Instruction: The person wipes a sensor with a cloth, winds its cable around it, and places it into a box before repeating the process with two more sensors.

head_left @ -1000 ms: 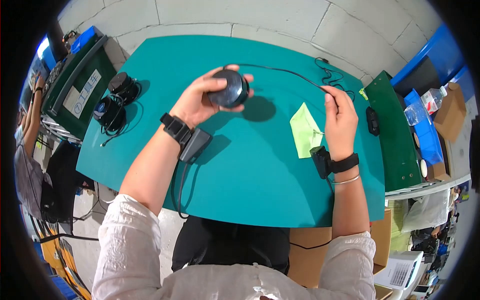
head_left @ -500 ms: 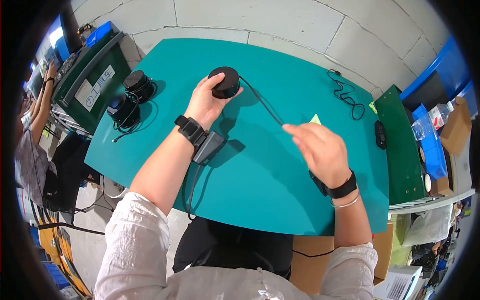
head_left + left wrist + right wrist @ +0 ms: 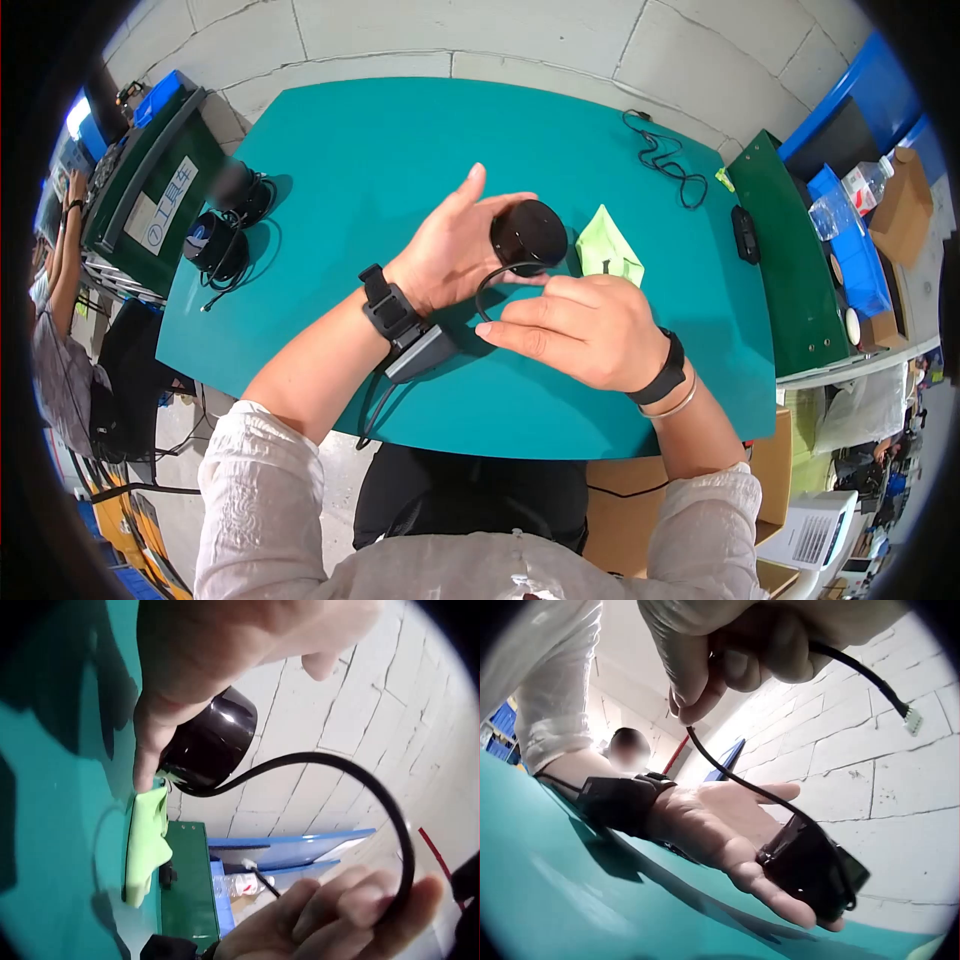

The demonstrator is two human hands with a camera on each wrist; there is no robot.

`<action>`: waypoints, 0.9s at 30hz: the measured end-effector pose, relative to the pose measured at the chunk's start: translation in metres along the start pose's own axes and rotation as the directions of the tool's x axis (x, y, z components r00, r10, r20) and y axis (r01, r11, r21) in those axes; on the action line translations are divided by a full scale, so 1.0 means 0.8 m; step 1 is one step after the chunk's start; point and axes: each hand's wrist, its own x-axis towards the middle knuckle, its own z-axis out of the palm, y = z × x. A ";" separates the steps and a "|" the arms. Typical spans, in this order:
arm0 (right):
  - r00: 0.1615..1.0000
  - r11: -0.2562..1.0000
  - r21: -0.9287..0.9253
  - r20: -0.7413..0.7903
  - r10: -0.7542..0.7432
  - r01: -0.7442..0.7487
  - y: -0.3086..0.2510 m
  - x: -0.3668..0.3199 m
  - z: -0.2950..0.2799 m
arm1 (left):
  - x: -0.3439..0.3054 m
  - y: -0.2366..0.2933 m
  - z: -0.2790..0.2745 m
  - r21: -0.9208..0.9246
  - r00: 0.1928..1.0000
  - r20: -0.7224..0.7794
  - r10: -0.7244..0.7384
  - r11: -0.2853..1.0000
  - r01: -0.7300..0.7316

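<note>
A black round device [image 3: 530, 236] with a glossy dark side [image 3: 810, 874] lies across the straight fingers of my left hand [image 3: 450, 255], which is palm up above the table. Its thumb points away, clear of the device. From the device's edge runs a black cable [image 3: 311, 757], bent in a loop. My right hand [image 3: 590, 330], just right of the device, pinches this cable between thumb and fingers. Past the right fingers sticks out the cable's end with a small white connector [image 3: 913, 720]. A light green cloth [image 3: 607, 243] lies on the table behind the right hand.
The green table [image 3: 380, 140] bears two similar black devices [image 3: 217, 245] with wound cables at the left. A loose black cable [image 3: 660, 160] lies at the back right, near a small black object [image 3: 745, 235]. A green cabinet [image 3: 800, 270] borders the right side.
My left thumb has come off the device, and the left hand has moved right and nearer to me. The right hand has moved left along the cable, close to the device. The cable now loops.
</note>
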 end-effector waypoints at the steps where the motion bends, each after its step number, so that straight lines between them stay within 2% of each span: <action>1: 1.000 1.000 -0.002 0.001 0.007 -0.007 -0.001 -0.001 0.000 | 0.001 -0.003 0.001 -0.016 0.999 0.034 -0.032 0.999 0.033; 3: 1.000 1.000 0.013 -0.002 -0.027 0.027 -0.002 0.000 0.001 | -0.001 -0.003 0.002 -0.091 0.993 0.094 -0.070 0.993 0.079; 5: 0.999 0.999 0.028 0.005 -0.043 0.043 -0.002 -0.002 0.005 | -0.001 -0.001 0.001 -0.122 1.000 0.015 -0.019 0.992 0.021; 6: 0.998 0.997 0.042 0.012 -0.059 0.058 -0.002 -0.002 0.007 | -0.001 0.003 0.002 -0.153 0.998 -0.013 0.064 0.986 -0.066; 7: 0.998 0.997 0.043 0.010 -0.061 0.060 -0.004 -0.002 0.006 | 0.001 0.005 -0.009 -0.152 0.998 -0.015 0.066 0.986 -0.068; 9: 0.993 0.996 0.024 0.087 -0.085 0.084 -0.008 -0.001 0.004 | 0.005 0.010 -0.030 -0.073 0.979 0.064 0.192 0.980 -0.187; 10: 0.992 0.996 0.025 0.088 -0.090 0.089 -0.009 0.000 0.004 | 0.004 0.010 -0.031 -0.116 0.988 -0.005 0.154 0.981 -0.154; 11: 0.992 0.996 0.018 0.098 -0.084 0.083 -0.009 0.001 0.003 | 0.003 0.006 -0.029 -0.117 0.987 -0.004 0.158 0.981 -0.158; 13: 0.991 0.997 -0.002 0.112 -0.077 0.077 -0.007 0.002 0.001 | 0.003 -0.004 -0.014 0.084 0.977 -0.038 0.209 0.975 -0.206; 14: 0.996 0.998 0.019 0.062 -0.060 0.059 -0.008 0.002 0.003 | -0.001 -0.007 -0.007 0.126 0.988 -0.038 0.151 0.981 -0.145; 15: 0.999 0.998 0.041 0.012 -0.044 0.043 -0.008 0.002 0.003 | -0.006 -0.007 0.003 0.122 0.988 -0.036 0.149 0.982 -0.144; 17: 0.999 0.998 0.067 -0.035 -0.003 0.005 -0.005 0.005 -0.002 | -0.011 -0.008 0.017 0.256 0.999 0.053 0.001 0.966 -0.014; 19: 0.995 0.994 0.099 -0.084 0.049 -0.041 0.001 0.004 -0.003 | -0.009 -0.019 0.018 0.312 0.995 0.101 0.002 0.950 -0.034; 21: 0.972 0.995 0.061 -0.216 0.095 -0.084 0.011 0.001 -0.002 | -0.014 -0.026 0.025 0.307 0.973 0.219 -0.069 0.952 -0.002; 22: 0.957 0.986 0.107 -0.249 0.151 -0.127 0.014 0.003 -0.005 | -0.017 -0.021 0.020 0.290 0.953 0.232 -0.196 0.949 0.124; 23: 0.946 0.972 0.067 -0.226 0.234 -0.225 0.015 -0.002 -0.011 | -0.019 -0.020 0.024 0.395 0.952 0.183 -0.245 0.905 0.157; 25: 0.922 0.947 -0.011 -0.230 0.311 -0.322 0.030 -0.009 -0.010 | -0.018 -0.026 0.034 0.341 0.946 0.236 -0.223 0.931 0.134; 26: 0.922 0.946 -0.012 -0.230 0.313 -0.324 0.035 -0.012 -0.009 | -0.018 -0.024 0.036 0.341 0.945 0.237 -0.224 0.930 0.135; 27: 0.890 0.906 -0.023 -0.198 0.410 -0.422 0.039 -0.015 -0.007 | -0.019 -0.022 0.037 0.325 0.941 0.268 -0.205 0.939 0.112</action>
